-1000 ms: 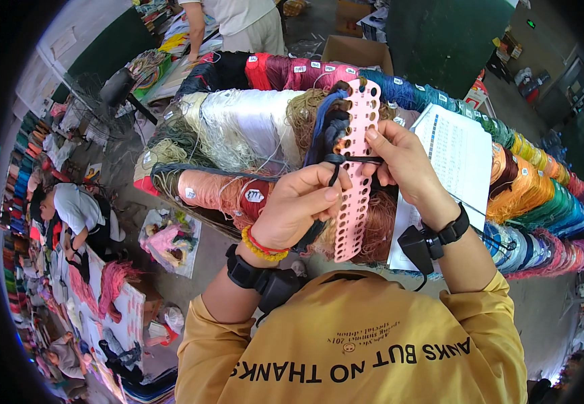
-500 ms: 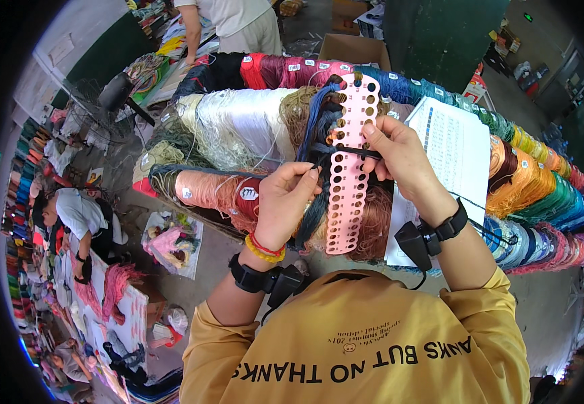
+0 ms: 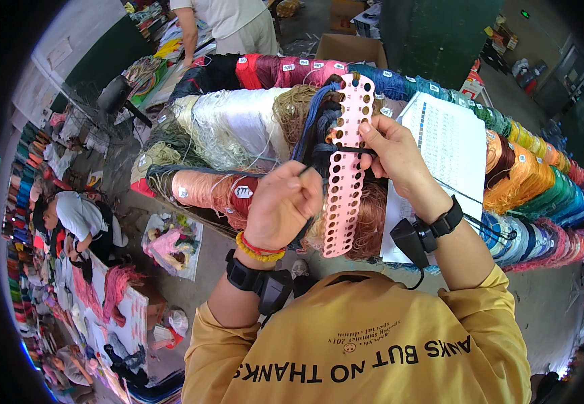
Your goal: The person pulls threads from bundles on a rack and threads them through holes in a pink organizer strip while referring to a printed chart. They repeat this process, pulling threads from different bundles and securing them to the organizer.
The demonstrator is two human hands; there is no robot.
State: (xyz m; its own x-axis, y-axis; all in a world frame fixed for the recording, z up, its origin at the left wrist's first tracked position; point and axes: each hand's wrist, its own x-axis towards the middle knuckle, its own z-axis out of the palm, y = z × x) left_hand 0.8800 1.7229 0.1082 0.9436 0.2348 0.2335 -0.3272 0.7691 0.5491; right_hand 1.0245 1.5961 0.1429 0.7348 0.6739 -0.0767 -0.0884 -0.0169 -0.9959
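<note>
A long pink perforated thread card stands in front of me, with round holes down both edges. Dark blue and black thread hanks hang from its left holes. My right hand grips the card by its right edge, thumb on its face. A black strand crosses the card under that thumb. To the left of the card, my left hand is closed with fingers curled, slightly blurred. A dark strand end shows at its fingertips; the rest of what it holds is hidden.
Labelled thread bundles surround the card: white thread, peach thread, orange thread. A printed sheet lies right of my right hand. One person stands across the bundles; another person works at a table on the left.
My left hand has turned and pulled slightly up, its fingers now curled in with the dark strand. The right hand and card have shifted a little to the left.
</note>
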